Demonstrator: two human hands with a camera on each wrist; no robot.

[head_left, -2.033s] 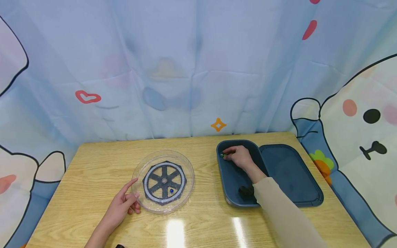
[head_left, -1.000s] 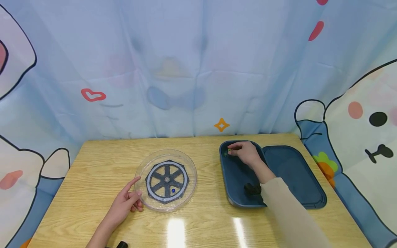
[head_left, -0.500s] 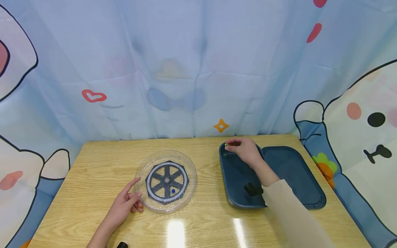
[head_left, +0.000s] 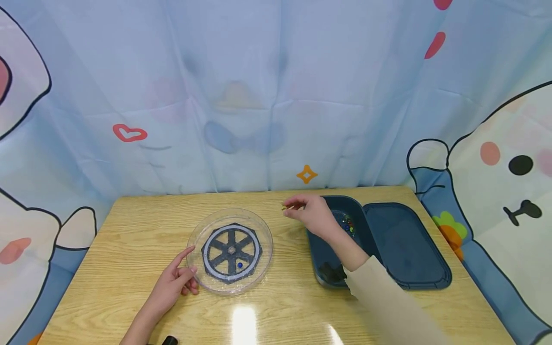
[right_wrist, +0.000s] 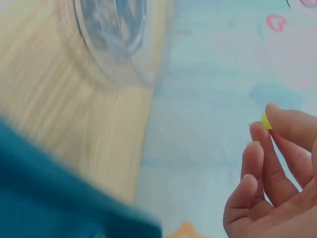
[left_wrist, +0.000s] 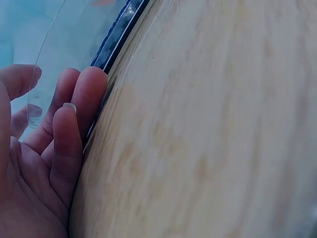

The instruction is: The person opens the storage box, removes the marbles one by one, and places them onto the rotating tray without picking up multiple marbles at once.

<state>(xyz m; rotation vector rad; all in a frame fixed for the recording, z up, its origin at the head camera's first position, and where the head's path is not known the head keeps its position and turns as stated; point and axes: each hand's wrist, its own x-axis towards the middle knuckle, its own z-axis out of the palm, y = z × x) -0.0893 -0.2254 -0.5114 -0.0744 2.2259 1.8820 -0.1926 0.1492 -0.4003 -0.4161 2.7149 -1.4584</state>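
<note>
In the head view, a clear round dish (head_left: pixel 266 239) stands on the table's left half. Inside it lies a dark spoked wheel shape (head_left: pixel 231 235) with a pale ring, and a blue marble (head_left: pixel 239 265) sits between spokes. My left hand (head_left: pixel 173 281) holds the dish's near left rim, index finger and thumb on the edge, other fingers curled beside it. My right hand (head_left: pixel 314 214) is over the left edge of a dark blue box (head_left: pixel 316 254), pinching a small yellow marble (right_wrist: pixel 266 121) between thumb and fingertips. Several coloured marbles (head_left: pixel 347 224) lie in the box, partly hidden by my arm.
A dark blue lid (head_left: pixel 409 244) lies to the right of the box, against its side. Behind the wooden table (head_left: pixel 151 225) hangs a light blue patterned curtain (head_left: pixel 241 96). A black device (head_left: pixel 332 272) shows under my right wrist.
My right hand has lifted from the far left corner of the box and moved left past its edge with the yellow marble. The marbles in the box have come into view. My left hand stays put.
</note>
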